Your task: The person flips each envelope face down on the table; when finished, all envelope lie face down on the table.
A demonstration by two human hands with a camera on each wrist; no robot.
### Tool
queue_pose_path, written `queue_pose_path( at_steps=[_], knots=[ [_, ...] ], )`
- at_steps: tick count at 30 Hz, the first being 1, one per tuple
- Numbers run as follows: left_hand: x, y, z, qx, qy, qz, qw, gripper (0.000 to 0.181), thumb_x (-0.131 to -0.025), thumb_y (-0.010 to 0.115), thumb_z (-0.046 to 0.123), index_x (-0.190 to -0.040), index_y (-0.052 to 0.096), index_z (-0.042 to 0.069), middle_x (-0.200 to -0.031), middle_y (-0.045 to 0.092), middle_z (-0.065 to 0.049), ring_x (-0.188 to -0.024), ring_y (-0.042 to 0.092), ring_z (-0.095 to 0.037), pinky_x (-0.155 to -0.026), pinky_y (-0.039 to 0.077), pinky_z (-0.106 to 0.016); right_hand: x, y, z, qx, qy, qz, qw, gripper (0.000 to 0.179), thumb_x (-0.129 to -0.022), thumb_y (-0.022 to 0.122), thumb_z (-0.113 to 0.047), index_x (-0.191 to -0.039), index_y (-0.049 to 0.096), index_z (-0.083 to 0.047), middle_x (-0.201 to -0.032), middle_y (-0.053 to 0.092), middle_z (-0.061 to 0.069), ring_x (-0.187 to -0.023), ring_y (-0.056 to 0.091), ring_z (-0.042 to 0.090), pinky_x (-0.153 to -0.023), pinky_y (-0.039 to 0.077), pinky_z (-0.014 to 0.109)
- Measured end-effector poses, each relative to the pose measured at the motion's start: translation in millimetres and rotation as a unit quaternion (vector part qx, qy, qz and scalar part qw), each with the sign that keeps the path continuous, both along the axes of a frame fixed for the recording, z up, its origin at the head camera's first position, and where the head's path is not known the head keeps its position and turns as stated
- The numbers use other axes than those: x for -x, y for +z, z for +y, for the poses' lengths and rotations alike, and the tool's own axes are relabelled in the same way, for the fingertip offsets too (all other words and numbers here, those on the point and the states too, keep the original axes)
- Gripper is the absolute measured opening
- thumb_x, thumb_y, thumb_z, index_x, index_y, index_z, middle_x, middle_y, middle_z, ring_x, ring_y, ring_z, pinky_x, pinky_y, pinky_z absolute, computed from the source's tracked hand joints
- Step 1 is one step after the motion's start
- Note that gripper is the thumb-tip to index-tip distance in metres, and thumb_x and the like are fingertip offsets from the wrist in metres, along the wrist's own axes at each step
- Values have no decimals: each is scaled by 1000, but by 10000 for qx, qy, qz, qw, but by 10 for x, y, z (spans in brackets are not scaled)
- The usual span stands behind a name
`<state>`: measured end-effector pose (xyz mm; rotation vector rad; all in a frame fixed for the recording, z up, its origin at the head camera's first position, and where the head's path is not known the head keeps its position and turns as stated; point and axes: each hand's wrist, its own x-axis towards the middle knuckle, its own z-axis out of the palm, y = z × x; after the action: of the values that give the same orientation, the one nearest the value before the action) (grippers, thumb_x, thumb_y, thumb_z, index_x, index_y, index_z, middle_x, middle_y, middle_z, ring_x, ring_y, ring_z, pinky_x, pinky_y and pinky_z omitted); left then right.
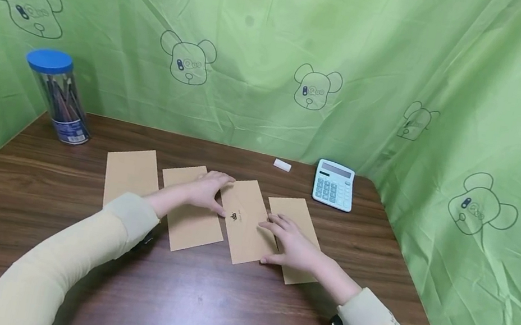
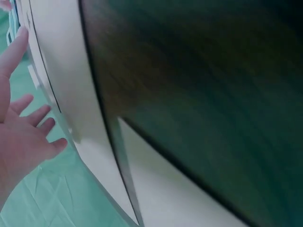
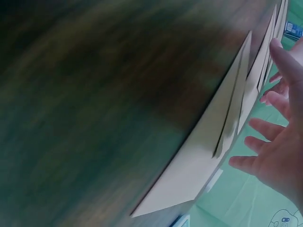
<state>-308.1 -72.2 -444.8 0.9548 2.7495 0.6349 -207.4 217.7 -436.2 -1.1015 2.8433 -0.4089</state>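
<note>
Several flat tan kraft-paper rectangles lie in a row on the wooden table. My left hand (image 1: 205, 190) hovers over the second rectangle (image 1: 188, 230), its fingertips and thumb at the left edge of the third rectangle (image 1: 245, 242), which bears a small dark crown print. Over the rightmost rectangle (image 1: 291, 208) is my right hand (image 1: 295, 246), with its fingers reaching to the third one's right edge. Both hands have spread, relaxed fingers, as the left hand (image 2: 23, 142) and right hand (image 3: 277, 151) in the wrist views show. The leftmost rectangle (image 1: 131, 173) is partly hidden by my left forearm.
A clear jar (image 1: 63, 100) with a blue lid, holding thin dark sticks, stands at the back left. Toward the back right lie a light blue calculator (image 1: 333, 190) and a small white block (image 1: 283, 165). Green curtain (image 1: 256, 59) encloses the table's back and sides.
</note>
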Motion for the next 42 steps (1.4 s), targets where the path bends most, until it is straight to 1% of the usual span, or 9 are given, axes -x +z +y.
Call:
queue_pose_path(
  at_steps=[5,7,12,17,21,28,34,37,42],
  knots=[
    [-6,-3,39,281,45,-172,9994,100,-67,82,46,-144,33,5,-147,35,-17,-135,28,-38,-105,26,-58,-15,-36,42,-293,-184,-224,9991,75,-75,75,-49,-137,48,-16,-146,39,18,-137,26,43,-111,22,56],
    [-3,-3,45,325,49,-136,9994,100,-66,82,45,-144,34,5,-146,36,-18,-134,29,-38,-105,27,-57,-20,-39,45,-301,-201,-250,9990,74,-75,75,-48,-137,49,-15,-146,39,18,-137,26,44,-110,23,57],
    [28,-11,66,278,18,-80,9996,98,-65,84,42,-143,35,6,-141,39,-18,-130,34,-37,-102,31,-55,-34,-38,50,-380,-277,-264,9985,71,-77,74,-47,-136,50,-14,-146,38,17,-137,24,46,-109,24,58],
    [76,-5,92,230,45,-160,9996,95,-65,84,39,-142,37,9,-139,41,-18,-127,35,-36,-102,32,-53,-47,-21,34,-361,-343,-311,9983,69,-78,74,-45,-134,52,-13,-146,39,17,-137,24,46,-110,23,58],
    [107,7,108,171,76,-218,9996,91,-65,85,35,-140,39,10,-136,42,-18,-124,36,-37,-98,33,-52,-50,-13,26,-281,-373,-322,9984,68,-77,75,-43,-133,53,-11,-145,40,18,-136,24,47,-110,23,58],
    [132,18,94,78,95,-331,9994,88,-65,86,30,-139,41,12,-132,43,-19,-120,36,-37,-97,31,-53,-41,-35,13,-232,-379,-311,9985,68,-77,75,-44,-133,53,-12,-146,40,16,-137,24,47,-110,23,57],
    [147,41,85,-93,-9,-472,9988,79,-69,84,19,-137,44,13,-131,43,-18,-121,36,-36,-101,31,-54,-37,-52,16,-156,-342,-384,9986,69,-77,75,-42,-133,52,-10,-146,40,15,-139,24,42,-112,22,53],
    [154,63,85,-79,-98,-532,9985,72,-70,82,13,-134,48,13,-131,43,-17,-123,35,-36,-103,30,-54,-39,-52,16,-131,-322,-424,9985,70,-77,75,-42,-133,52,-8,-146,40,16,-139,24,40,-113,21,51],
    [161,97,76,-44,-184,-388,9991,62,-71,80,7,-128,56,12,-135,41,-17,-126,33,-38,-105,28,-55,-39,-47,9,-151,-287,-388,9987,71,-77,75,-43,-134,51,-9,-146,39,16,-139,24,40,-113,20,52]
  ],
)
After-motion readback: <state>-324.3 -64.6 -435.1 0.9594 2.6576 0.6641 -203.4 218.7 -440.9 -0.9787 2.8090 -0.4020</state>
